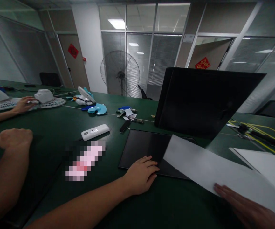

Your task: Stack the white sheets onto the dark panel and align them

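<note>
head view, looking forward-down, close over table (pixel 56 127)

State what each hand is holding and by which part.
Nothing is gripped. The left hand lies flat on the black panel's near edge; the right hand presses the white sheet's near edge.

The person's left hand (pixel 140 173) is bare, its back and knuckles showing clearly, the short nails plain. Behind it the left forearm (pixel 85 203) is bare too, uncovered from the wrist as far as the frame edge at seven o'clock. The right hand (pixel 245 206), low at five o'clock, is likewise bare; it is dim and blurred, so only the back, the fingers and a short stretch of uncovered wrist can be made out.
</note>
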Motion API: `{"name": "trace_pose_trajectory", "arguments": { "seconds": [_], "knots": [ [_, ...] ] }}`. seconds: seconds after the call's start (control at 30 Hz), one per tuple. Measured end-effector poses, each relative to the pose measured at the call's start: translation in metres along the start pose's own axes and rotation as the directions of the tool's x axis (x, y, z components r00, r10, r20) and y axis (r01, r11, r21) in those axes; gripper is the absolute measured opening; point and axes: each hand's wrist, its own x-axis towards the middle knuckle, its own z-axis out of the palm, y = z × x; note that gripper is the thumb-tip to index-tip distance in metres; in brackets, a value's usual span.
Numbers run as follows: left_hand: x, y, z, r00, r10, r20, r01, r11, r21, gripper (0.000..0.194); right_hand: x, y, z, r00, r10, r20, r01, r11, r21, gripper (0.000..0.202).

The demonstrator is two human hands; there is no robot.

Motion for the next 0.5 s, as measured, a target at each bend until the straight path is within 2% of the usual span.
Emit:
{"name": "trace_pose_trajectory", "arguments": {
  "seconds": [0.1,0.17,0.23,0.3,0.37,0.43,0.5],
  "knots": [
    [-0.006,0.012,-0.004,0.981,0.184,-0.055,-0.181,0.982,0.058,0.023,0.046,-0.028,0.014,0.970,-0.184,0.159,0.202,0.974,-0.103,0.063],
    [-0.010,0.019,-0.008,0.948,0.313,-0.055,-0.302,0.940,0.159,0.023,0.080,-0.053,0.023,0.952,-0.250,0.178,0.271,0.956,-0.107,0.061],
    [-0.013,0.020,-0.012,0.941,0.334,-0.047,-0.313,0.917,0.248,0.026,0.108,-0.077,0.032,0.943,-0.286,0.173,0.300,0.952,-0.061,0.062],
    [-0.013,0.016,-0.016,0.975,0.220,-0.033,-0.202,0.936,0.288,0.044,0.125,-0.096,0.040,0.943,-0.278,0.186,0.283,0.959,-0.001,0.060],
    [-0.011,0.006,-0.020,0.999,0.039,0.014,-0.042,0.953,0.300,0.063,0.132,-0.106,0.046,0.947,-0.237,0.219,0.230,0.972,0.057,0.056],
    [-0.009,-0.004,-0.024,0.989,-0.128,0.070,0.099,0.942,0.321,0.073,0.132,-0.103,0.048,0.946,-0.195,0.258,0.171,0.979,0.113,0.051],
    [-0.007,-0.010,-0.028,0.967,-0.230,0.108,0.181,0.922,0.342,0.079,0.129,-0.082,0.044,0.956,-0.138,0.260,0.106,0.985,0.133,0.046]
  ]
}}
